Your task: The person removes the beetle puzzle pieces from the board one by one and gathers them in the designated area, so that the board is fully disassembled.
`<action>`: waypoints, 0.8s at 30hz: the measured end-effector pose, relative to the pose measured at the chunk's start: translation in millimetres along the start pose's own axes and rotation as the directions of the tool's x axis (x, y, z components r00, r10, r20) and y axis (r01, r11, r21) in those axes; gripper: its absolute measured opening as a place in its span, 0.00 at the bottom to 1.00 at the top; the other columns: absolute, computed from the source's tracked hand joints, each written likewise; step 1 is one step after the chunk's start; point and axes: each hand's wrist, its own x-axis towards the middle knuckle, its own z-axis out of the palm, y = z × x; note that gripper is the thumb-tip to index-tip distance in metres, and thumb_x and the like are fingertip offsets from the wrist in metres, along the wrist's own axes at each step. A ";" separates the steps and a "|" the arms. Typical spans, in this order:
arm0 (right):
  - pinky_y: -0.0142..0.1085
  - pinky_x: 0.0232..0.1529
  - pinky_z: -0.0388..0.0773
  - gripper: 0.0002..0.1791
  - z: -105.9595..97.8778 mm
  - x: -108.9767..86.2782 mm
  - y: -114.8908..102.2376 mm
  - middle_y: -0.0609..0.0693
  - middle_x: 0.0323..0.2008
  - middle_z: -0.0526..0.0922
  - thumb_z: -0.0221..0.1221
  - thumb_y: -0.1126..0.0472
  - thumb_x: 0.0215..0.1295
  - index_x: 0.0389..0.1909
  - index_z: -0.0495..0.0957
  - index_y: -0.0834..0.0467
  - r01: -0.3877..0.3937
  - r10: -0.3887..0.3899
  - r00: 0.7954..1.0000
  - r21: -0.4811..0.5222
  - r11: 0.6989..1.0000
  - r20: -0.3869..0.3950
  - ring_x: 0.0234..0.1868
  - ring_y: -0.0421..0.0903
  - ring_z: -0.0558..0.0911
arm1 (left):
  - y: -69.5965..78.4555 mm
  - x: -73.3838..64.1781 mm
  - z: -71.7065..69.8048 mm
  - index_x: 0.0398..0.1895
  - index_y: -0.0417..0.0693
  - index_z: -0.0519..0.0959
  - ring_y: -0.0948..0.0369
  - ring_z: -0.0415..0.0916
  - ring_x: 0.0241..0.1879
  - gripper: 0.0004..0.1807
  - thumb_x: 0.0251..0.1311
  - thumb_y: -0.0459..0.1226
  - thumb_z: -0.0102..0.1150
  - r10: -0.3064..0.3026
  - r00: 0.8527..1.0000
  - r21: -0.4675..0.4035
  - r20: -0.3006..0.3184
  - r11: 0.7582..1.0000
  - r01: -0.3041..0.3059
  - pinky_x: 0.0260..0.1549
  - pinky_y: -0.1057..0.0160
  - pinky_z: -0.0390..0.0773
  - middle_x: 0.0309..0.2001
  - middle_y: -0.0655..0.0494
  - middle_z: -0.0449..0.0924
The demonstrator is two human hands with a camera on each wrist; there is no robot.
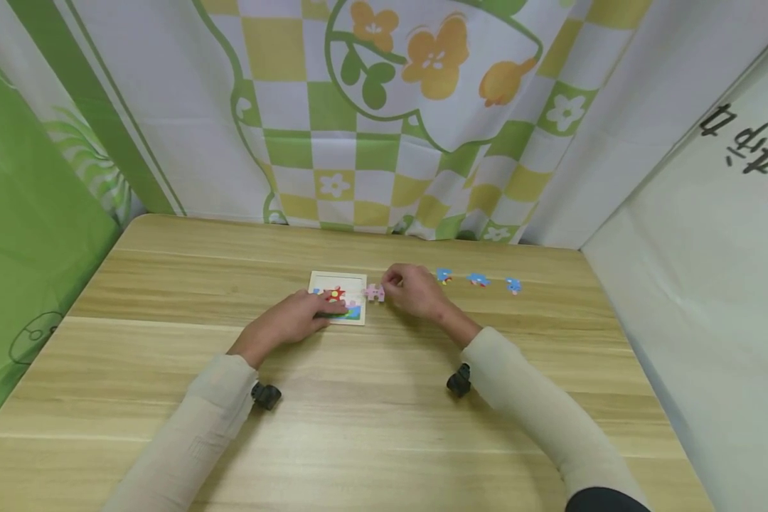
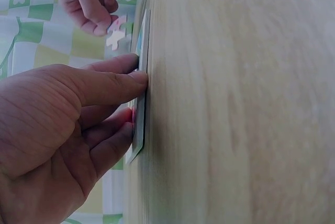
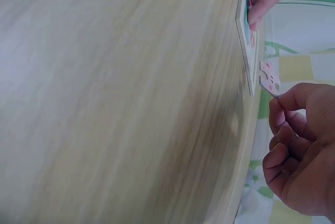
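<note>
A small square puzzle tray [image 1: 363,319] with a pale wooden rim lies on the table. Colourful pieces fill its lower part, among them a red flower-like shape [image 1: 335,292]. My left hand [image 1: 296,317] rests on the tray from the left, its fingertips on the pieces and its thumb at the near edge in the left wrist view. Just right of the tray, my right hand [image 1: 414,291] pinches a pink puzzle piece [image 1: 375,292] between thumb and forefinger. In the right wrist view that piece [image 3: 270,77] shows a printed face, and the other fingers are curled.
Three blue puzzle pieces lie in a row to the right: one near the right hand [image 1: 444,275], a middle one [image 1: 478,279] and a far one [image 1: 513,286]. A patterned curtain [image 1: 333,163] hangs behind the wooden table [image 1: 352,441]; a white panel [image 1: 697,256] stands at the right.
</note>
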 end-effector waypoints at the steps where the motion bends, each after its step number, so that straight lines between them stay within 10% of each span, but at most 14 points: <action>1: 0.40 0.44 0.81 0.08 -1.6 -1.5 1.6 0.51 0.39 0.87 0.58 0.64 0.72 0.42 0.86 0.61 0.001 -0.001 1.000 0.005 1.000 -0.001 0.41 0.46 0.84 | 0.2 -0.3 -0.1 0.68 0.52 0.79 0.37 0.67 0.68 0.23 0.72 0.33 0.62 -0.003 1.000 0.001 0.000 1.000 0.003 0.68 0.39 0.62 0.73 0.34 0.63; 24: 0.43 0.37 0.78 0.10 -64.2 -63.4 73.4 0.56 0.40 0.85 0.56 0.62 0.78 0.45 0.83 0.63 -0.106 0.105 0.994 0.052 0.993 0.017 0.34 0.48 0.81 | 0.1 -1.7 1.2 0.67 0.51 0.80 0.34 0.67 0.67 0.22 0.71 0.32 0.62 0.001 1.000 0.009 -0.020 1.000 -0.001 0.67 0.39 0.63 0.71 0.32 0.65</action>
